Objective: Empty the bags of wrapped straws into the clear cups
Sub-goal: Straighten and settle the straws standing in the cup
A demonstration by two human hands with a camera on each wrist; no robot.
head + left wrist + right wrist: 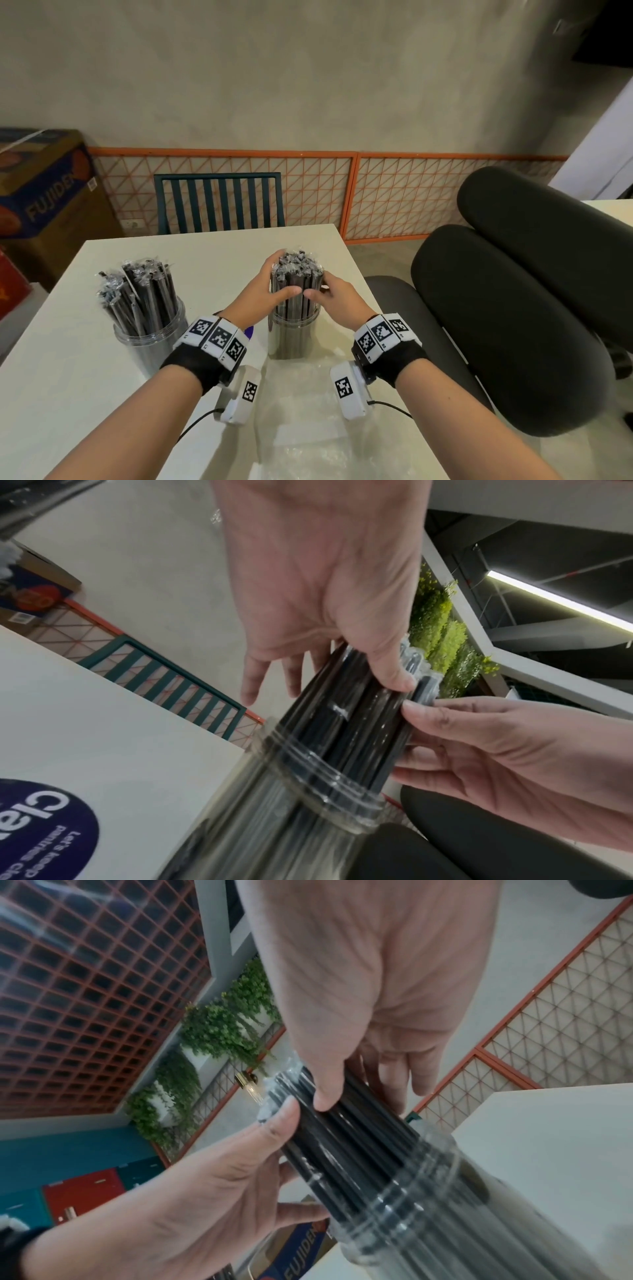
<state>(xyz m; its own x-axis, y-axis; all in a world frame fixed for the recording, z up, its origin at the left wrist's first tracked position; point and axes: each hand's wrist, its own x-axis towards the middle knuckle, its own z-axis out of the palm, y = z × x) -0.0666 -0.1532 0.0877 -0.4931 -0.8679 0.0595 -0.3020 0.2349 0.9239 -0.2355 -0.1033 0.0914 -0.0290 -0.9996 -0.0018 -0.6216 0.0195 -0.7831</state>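
- Head view: two clear cups are seen upright on the tabletop (212,253), each filled with black wrapped straws.
- One cup (294,337) is located near the right edge of the tabletop; its straw bundle (296,284) projects well above the rim.
- This bundle is grasped from both sides: the left hand (263,291) and the right hand (337,296) are curled around it, with the thumb tips almost meeting at the front.
- The second cup (150,346) is located near the left edge, untouched; its straws (137,294) are fanned out loosely.
- An emptied clear plastic bag (308,421) is laid flat near the front edge, between the forearms.
- A round purple sticker (44,829) is seen on the tabletop just beside the held cup.
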